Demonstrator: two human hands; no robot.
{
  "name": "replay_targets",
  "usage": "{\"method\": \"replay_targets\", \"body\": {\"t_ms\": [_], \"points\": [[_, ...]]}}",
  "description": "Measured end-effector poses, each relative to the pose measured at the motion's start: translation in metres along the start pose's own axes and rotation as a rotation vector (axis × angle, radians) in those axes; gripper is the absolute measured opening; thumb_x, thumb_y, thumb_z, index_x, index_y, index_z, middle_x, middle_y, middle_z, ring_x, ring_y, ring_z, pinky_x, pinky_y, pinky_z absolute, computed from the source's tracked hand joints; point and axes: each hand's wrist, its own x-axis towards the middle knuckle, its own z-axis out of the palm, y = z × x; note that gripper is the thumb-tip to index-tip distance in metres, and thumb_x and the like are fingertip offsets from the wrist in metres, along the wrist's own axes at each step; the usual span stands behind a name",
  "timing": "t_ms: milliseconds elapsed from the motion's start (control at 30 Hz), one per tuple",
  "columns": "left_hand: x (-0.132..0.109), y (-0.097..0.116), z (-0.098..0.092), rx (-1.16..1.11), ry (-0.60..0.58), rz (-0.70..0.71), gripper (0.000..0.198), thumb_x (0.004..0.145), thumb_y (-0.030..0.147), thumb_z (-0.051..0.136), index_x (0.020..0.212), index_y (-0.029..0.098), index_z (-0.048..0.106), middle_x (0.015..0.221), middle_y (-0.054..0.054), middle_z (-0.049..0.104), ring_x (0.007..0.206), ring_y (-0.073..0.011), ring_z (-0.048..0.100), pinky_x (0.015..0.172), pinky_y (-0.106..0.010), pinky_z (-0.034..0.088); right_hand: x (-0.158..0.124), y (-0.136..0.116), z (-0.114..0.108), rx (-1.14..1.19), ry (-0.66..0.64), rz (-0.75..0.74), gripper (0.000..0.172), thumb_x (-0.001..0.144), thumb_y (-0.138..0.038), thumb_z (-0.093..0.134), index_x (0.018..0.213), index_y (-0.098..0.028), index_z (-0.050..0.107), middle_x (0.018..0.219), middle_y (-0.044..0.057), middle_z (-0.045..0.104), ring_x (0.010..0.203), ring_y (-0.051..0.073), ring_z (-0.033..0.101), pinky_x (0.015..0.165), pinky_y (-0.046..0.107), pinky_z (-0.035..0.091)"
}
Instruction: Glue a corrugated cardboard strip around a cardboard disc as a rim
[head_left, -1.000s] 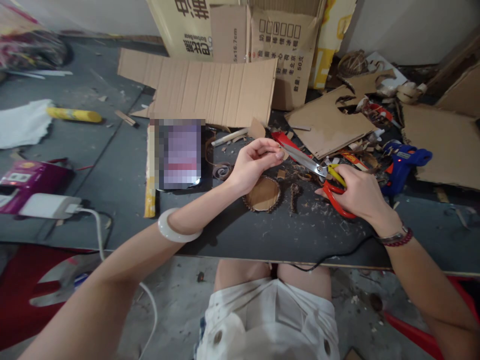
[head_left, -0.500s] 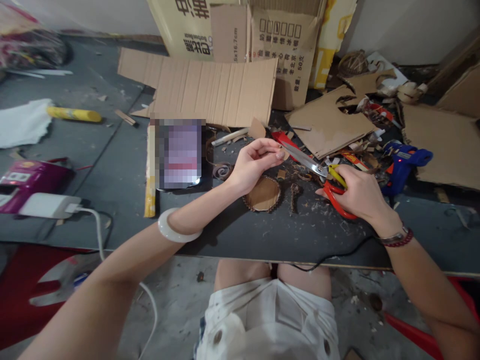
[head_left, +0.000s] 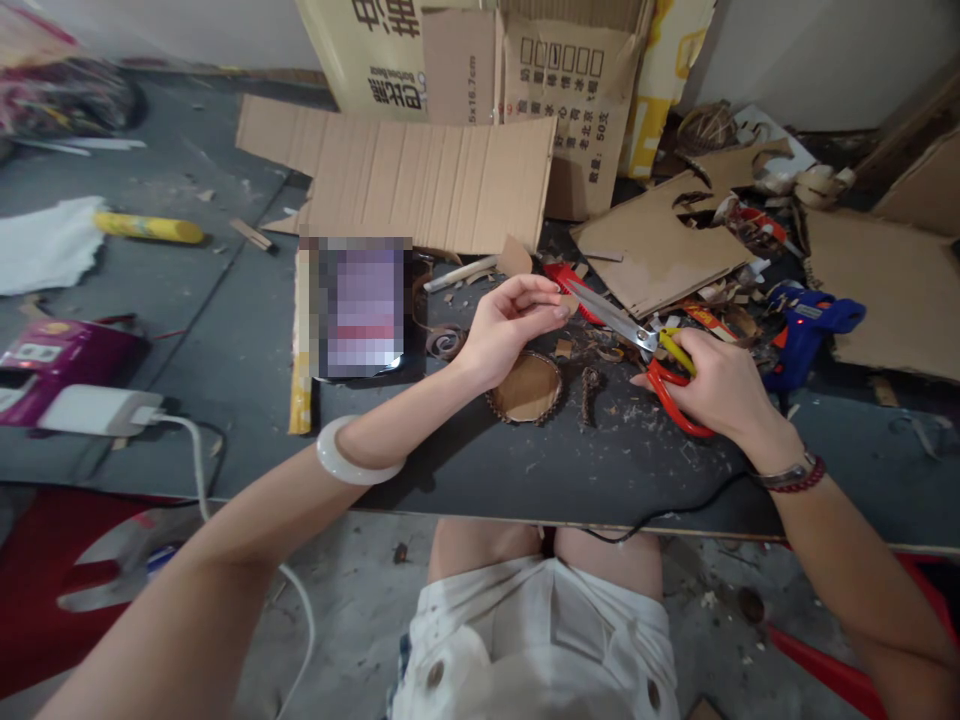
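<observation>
Near the middle of the table, my left hand [head_left: 504, 330] pinches a small piece of brown cardboard [head_left: 568, 304] between thumb and fingers. My right hand [head_left: 724, 385] is wrapped round the red and yellow handles of a pair of scissors [head_left: 639, 336]. The blades point up and left, their tips close to the fingers of my left hand; whether they touch the small piece is too fine to tell. Just below my left hand lies a round cardboard disc [head_left: 527, 388] with a twisted brown edging. A short twisted brown piece [head_left: 590, 395] lies right of the disc.
A blurred phone [head_left: 365, 310] stands left of my left hand. Behind it leans a corrugated cardboard sheet [head_left: 435, 185]. A blue glue gun [head_left: 810, 325] lies at the right among scraps. A purple device [head_left: 71, 360] with a white plug and cable sits at the left.
The scissor blades have come slightly closer together. The fingers of my left hand have shifted very slightly; the rest looks the same.
</observation>
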Motion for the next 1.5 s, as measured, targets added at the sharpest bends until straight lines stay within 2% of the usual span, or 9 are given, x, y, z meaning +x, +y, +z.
{"method": "replay_targets", "body": {"t_ms": [633,1167,1500], "points": [[0.0001,-0.0018,-0.0026,0.031,-0.004,0.024,0.022,0.067,0.016,0.079,0.082,0.018,0.063,0.079,0.002,0.067,0.078,-0.0095,0.066,0.078,-0.023,0.054,0.0001,0.0005,-0.0008,0.001,-0.008,-0.035,0.047,0.078,-0.064,0.059,0.090,-0.019,0.058,0.085,0.009,0.068,0.078,0.027,0.066,0.062,0.033,0.045],[-0.0001,-0.0003,-0.0014,0.022,0.000,0.010,0.023,0.065,0.016,0.080,0.081,0.017,0.063,0.079,0.001,0.067,0.078,-0.0096,0.066,0.076,-0.022,0.054,-0.0005,0.0008,-0.0001,0.011,-0.026,-0.026,0.049,0.077,-0.064,0.061,0.094,-0.018,0.059,0.092,0.010,0.069,0.084,0.027,0.067,0.065,0.034,0.047],[0.0003,-0.0016,-0.0024,0.005,-0.006,0.013,0.022,0.064,0.016,0.080,0.081,0.017,0.065,0.079,0.002,0.068,0.077,-0.0084,0.066,0.074,-0.019,0.054,-0.0003,0.0002,-0.0006,0.004,-0.005,-0.048,0.047,0.076,-0.061,0.063,0.092,-0.017,0.058,0.089,0.009,0.069,0.080,0.028,0.068,0.063,0.033,0.046]]}}
